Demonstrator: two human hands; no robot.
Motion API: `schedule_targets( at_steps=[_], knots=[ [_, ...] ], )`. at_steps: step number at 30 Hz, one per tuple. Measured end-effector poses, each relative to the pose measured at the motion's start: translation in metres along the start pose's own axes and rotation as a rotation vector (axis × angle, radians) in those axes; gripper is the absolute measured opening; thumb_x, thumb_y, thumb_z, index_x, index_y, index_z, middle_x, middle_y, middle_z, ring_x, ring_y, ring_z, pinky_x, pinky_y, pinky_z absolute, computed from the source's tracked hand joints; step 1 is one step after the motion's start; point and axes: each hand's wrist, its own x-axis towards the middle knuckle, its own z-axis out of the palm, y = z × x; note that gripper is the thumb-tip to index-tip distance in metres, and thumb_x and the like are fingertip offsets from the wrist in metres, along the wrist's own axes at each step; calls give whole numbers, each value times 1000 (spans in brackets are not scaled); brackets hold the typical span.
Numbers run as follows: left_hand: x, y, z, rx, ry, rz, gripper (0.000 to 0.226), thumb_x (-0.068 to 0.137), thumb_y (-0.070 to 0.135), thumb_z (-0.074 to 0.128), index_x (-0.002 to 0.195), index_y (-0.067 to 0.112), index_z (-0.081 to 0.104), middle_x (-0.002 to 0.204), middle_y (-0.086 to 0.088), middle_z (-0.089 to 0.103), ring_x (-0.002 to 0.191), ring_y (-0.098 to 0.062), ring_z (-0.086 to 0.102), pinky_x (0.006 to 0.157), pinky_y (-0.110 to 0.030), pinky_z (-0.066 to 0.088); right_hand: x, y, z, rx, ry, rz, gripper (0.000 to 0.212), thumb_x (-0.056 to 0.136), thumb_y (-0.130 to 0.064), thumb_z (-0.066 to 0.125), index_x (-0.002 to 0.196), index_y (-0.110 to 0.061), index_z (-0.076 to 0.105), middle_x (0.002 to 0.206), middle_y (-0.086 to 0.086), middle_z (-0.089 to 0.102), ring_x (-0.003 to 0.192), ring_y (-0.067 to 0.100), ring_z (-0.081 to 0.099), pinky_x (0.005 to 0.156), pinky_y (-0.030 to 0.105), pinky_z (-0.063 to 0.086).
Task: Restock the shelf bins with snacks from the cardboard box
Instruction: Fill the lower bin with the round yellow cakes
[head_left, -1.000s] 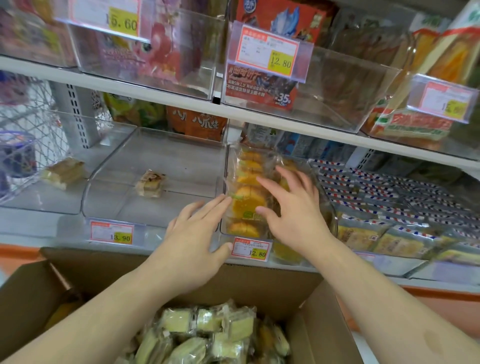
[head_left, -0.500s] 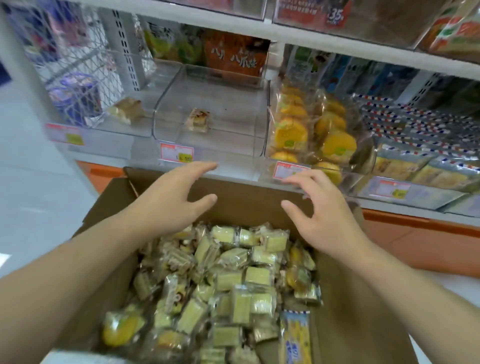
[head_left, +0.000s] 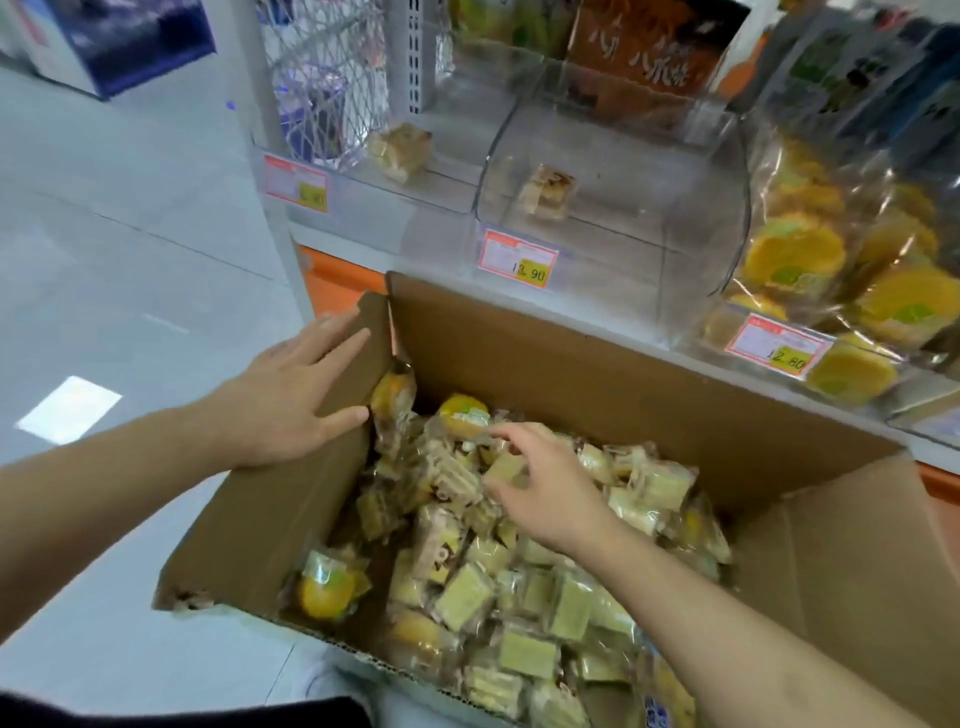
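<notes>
Both hands have dropped from the shelf bins (head_left: 613, 208) to the cardboard box (head_left: 597, 374), the left hand (head_left: 291, 400) now flat against its flap, the right hand (head_left: 545, 488) reaching loosely curled among wrapped snacks (head_left: 467, 597), starting another pick.

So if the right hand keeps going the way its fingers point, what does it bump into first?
Most likely the round yellow cake in its wrapper, just past the fingertips of the right hand on the snack pile. Depth is hard to judge, so it may brush the pale squares first.
</notes>
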Motion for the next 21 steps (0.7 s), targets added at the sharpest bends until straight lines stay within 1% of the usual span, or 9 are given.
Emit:
schedule_targets(
  at_steps=[2, 5, 7, 9, 11, 13, 15, 18, 21],
  knots=[
    [1, -9, 2, -44, 13, 15, 94, 92, 78, 28, 169, 33, -1, 170, 22, -25, 162, -8, -8, 133, -42, 12, 39, 2, 16, -16, 24, 6, 62, 99, -37, 71, 156, -28, 47, 156, -10, 44, 143, 10, 44, 116, 23, 34],
    [6, -11, 6, -120, 27, 24, 90, 94, 72, 33, 168, 36, -3, 168, 28, -27, 160, -3, -10, 132, -36, 9, 94, 16, 42, -77, 51, 41, 73, 93, -37, 78, 158, -29, 46, 165, -2, 39, 151, 20, 37, 125, 33, 32],
    [8, -6, 9, -147, 22, 31, 88, 98, 68, 39, 167, 39, -6, 166, 30, -30, 159, -1, -10, 128, -29, 5, 117, 27, 59, -132, 27, 82, 77, 90, -34, 81, 158, -33, 45, 169, -1, 34, 153, 24, 35, 126, 39, 33],
    [10, -1, 10, -178, 12, 25, 87, 100, 65, 44, 166, 42, -8, 164, 33, -32, 158, 0, -9, 124, -25, 3, 130, 36, 73, -156, 27, 103, 76, 89, -27, 80, 157, -32, 47, 167, 0, 38, 151, 27, 38, 126, 39, 33],
    [12, -2, 9, -206, 10, 22, 86, 101, 64, 45, 166, 42, -7, 163, 34, -30, 159, -1, -5, 124, -25, 5, 135, 42, 81, -172, 81, 93, 70, 88, -18, 77, 152, -32, 54, 159, -2, 49, 143, 30, 46, 122, 36, 35],
    [15, -5, 8, -221, 8, 23, 86, 100, 64, 44, 167, 40, -4, 164, 34, -28, 160, -3, -2, 128, -28, 10, 134, 44, 80, -165, 156, 86, 63, 88, -11, 74, 146, -32, 61, 148, -7, 60, 134, 29, 53, 118, 38, 41],
    [16, -6, 8, -212, 7, 25, 88, 98, 65, 47, 168, 39, 0, 166, 32, -24, 161, -8, 3, 130, -33, 14, 126, 38, 72, -113, 183, 82, 57, 92, -9, 70, 144, -32, 64, 144, -10, 63, 135, 25, 52, 117, 38, 43],
    [15, -4, 4, -141, 41, 50, 92, 94, 65, 60, 167, 38, 12, 171, 21, -16, 162, -17, 4, 131, -41, 16, 103, 19, 50, 4, 180, 71, 55, 95, -17, 76, 145, -35, 63, 145, -15, 62, 140, 15, 48, 119, 38, 42],
    [16, 3, -3, -83, 57, 128, 103, 84, 66, 74, 165, 38, 18, 173, 17, -7, 162, -13, -6, 132, -44, 15, 72, -7, 24, 153, 181, 67, 58, 91, -27, 83, 142, -44, 61, 141, -19, 61, 136, 7, 50, 115, 37, 46]
  ],
)
